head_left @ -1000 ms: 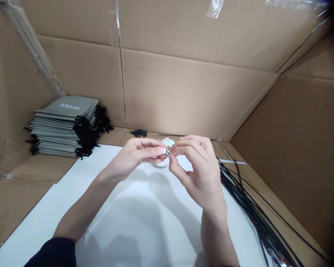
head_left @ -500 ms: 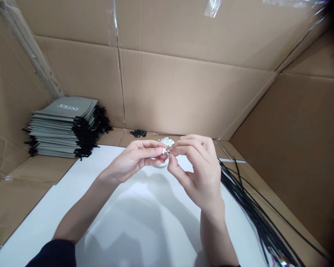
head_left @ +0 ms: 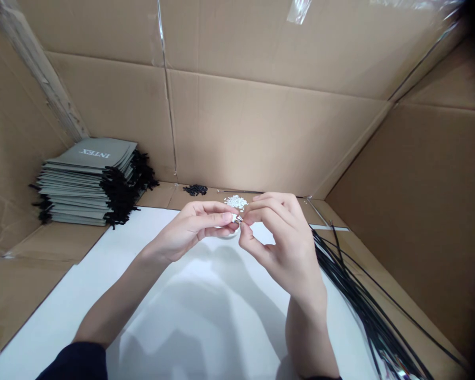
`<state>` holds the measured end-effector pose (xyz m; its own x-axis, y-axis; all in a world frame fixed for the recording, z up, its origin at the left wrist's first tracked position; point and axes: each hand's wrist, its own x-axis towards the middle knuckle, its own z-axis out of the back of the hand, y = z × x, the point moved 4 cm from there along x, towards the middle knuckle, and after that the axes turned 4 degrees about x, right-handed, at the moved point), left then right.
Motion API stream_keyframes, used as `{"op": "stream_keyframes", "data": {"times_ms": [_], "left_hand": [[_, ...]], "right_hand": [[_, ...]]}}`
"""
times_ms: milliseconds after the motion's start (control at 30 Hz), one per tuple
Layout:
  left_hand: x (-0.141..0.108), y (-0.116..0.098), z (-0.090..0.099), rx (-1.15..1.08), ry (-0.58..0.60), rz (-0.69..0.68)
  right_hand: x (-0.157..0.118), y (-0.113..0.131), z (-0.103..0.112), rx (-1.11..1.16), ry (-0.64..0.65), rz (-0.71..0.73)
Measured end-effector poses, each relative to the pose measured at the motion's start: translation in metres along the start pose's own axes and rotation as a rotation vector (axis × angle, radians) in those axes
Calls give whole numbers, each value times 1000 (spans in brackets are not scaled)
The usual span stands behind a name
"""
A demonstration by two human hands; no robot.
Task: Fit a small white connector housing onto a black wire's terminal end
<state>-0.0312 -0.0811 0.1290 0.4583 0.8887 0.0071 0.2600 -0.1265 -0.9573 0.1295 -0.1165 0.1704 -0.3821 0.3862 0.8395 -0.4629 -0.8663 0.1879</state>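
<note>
Between thumb and fingers, my left hand [head_left: 190,227] pinches a small white piece [head_left: 234,217] with a shiny metal end. My right hand [head_left: 281,240] closes its thumb and index finger at that metal end, from the right side. The piece is too small for me to tell its exact kind. Both hands are held up over the white table [head_left: 182,301]. Part of a round white object [head_left: 228,234] shows behind and below the fingers, mostly hidden by them. Just beyond the hands lies a heap of small white pieces [head_left: 236,202].
A tall stack of grey INTEX bags [head_left: 75,184] with black cords stands at the left. Small black pieces [head_left: 195,190] and a thin rod [head_left: 241,191] lie along the back. Long black cables [head_left: 348,285] run down the right side. Cardboard walls [head_left: 261,126] surround the table.
The view has shifted slightly. My fingers have moved a little around the small piece, and its metal end shows more plainly. Both hands keep their pinch.
</note>
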Motion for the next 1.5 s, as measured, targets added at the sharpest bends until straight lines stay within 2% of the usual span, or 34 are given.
{"op": "stream_keyframes", "data": {"times_ms": [367,600,833,1000,1300,1433,1500], "left_hand": [[-4,-5,0,105,-85,-76],[-10,-14,-1,179,-168,-200],[-19,-21,0,259,-292,-325],[-26,-22,-4,308,-321,-365],[-27,-25,-6,333,-312,-378],[-25,-28,0,320,-316,-379],[-23,-29,1,348,-304,-373]], "right_hand": [[0,-1,-1,-2,10,18],[0,-8,-3,202,53,-34],[2,-8,-15,224,-67,-29],[1,-2,-19,194,-197,3],[0,-1,-20,192,-204,14],[0,-8,-19,350,-159,-123],[0,-10,-18,358,-110,-186]]}}
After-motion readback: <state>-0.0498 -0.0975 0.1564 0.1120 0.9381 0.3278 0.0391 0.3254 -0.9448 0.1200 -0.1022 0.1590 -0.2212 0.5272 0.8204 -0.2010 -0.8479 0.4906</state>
